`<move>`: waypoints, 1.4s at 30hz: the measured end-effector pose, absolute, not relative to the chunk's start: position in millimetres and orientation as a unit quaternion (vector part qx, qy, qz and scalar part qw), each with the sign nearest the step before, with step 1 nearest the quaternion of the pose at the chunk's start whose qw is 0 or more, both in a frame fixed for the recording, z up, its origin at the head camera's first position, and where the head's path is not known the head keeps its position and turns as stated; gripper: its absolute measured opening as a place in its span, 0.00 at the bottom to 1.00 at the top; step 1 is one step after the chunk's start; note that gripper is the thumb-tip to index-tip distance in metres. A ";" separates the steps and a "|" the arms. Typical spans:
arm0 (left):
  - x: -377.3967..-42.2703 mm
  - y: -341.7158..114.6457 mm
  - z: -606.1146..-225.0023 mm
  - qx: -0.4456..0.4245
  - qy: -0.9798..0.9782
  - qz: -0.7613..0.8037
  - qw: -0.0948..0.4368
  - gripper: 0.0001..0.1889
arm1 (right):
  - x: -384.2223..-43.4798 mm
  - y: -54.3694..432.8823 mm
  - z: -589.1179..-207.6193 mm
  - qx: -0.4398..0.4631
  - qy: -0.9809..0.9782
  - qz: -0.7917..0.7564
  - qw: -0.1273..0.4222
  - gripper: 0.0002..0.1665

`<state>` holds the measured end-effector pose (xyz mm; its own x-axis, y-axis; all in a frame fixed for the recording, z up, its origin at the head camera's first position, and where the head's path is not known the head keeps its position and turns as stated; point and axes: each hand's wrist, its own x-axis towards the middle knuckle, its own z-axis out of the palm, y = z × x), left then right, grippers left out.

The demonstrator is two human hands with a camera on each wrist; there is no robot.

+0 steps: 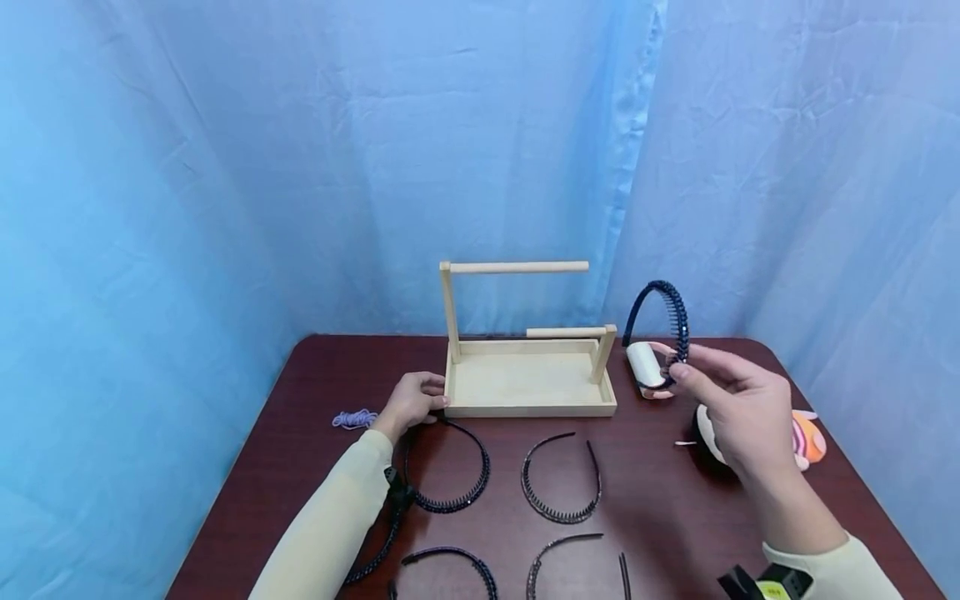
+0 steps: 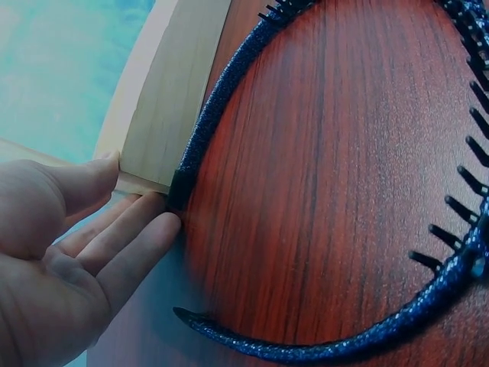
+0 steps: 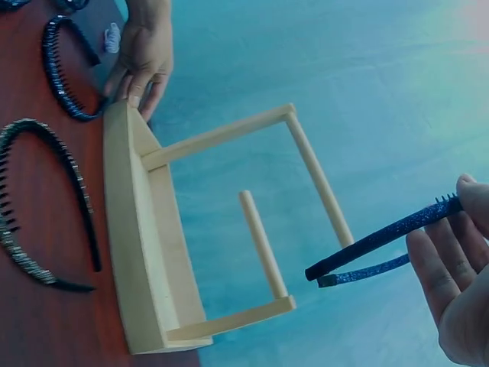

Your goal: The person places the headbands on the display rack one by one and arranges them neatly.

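Observation:
A pale wooden stand (image 1: 531, 411) with a tray base and two dowel bars, one high and one low, sits at the back of the table. My left hand (image 1: 411, 402) grips its front left corner, thumb and fingers on either side of the wood in the left wrist view. Held up to the right of the stand is a dark blue toothed headband (image 1: 681, 321), pinched by my right hand (image 1: 750, 408). In the right wrist view its two ends point toward the dowels, apart from them. Another blue headband (image 2: 200, 126) lies close to my left fingertips.
Several more headbands lie on the dark red table (image 1: 300, 467), among them a silvery one (image 1: 558, 515). A purple cord bundle (image 1: 355, 419) lies left. On the right are a white roll (image 1: 645, 364) and an orange patterned item (image 1: 808, 439), partly hidden. Blue curtains hang behind.

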<state>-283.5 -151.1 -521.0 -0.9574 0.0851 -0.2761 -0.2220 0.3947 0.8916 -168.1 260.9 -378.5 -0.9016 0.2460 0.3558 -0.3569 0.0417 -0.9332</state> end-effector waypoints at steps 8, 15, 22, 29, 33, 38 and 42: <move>-284.3 -150.2 -517.7 -0.042 0.824 0.547 0.146 0.23 | -207.2 260.4 -363.1 0.051 -0.675 0.707 0.204 0.24; -285.6 -148.6 -517.9 -0.043 0.825 0.545 0.145 0.24 | -241.9 255.4 -354.0 0.041 -0.737 0.649 0.187 0.25; -287.7 -147.2 -517.8 -0.034 0.828 0.542 0.141 0.24 | -276.9 243.8 -354.0 0.042 -0.772 0.616 0.155 0.28; -289.0 -148.1 -518.8 -0.046 0.826 0.543 0.143 0.23 | -303.7 213.0 -360.3 0.063 -0.767 0.626 0.124 0.27; -289.9 -148.7 -520.7 -0.040 0.827 0.543 0.140 0.23 | -318.0 187.7 -364.5 0.071 -0.772 0.621 0.114 0.23; -292.0 -149.4 -523.4 -0.038 0.823 0.549 0.143 0.23 | -334.0 150.7 -368.7 0.080 -0.771 0.625 0.086 0.20; -294.5 -150.6 -524.5 -0.039 0.821 0.552 0.142 0.22 | -339.9 118.0 -369.6 0.075 -0.767 0.634 0.065 0.18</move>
<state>-294.5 -150.6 -524.5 -0.9567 0.0924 -0.2759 -0.2207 0.3875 0.8950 -339.9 118.0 -369.6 -0.9802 -0.0321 0.1955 -0.1980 0.1843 -0.9627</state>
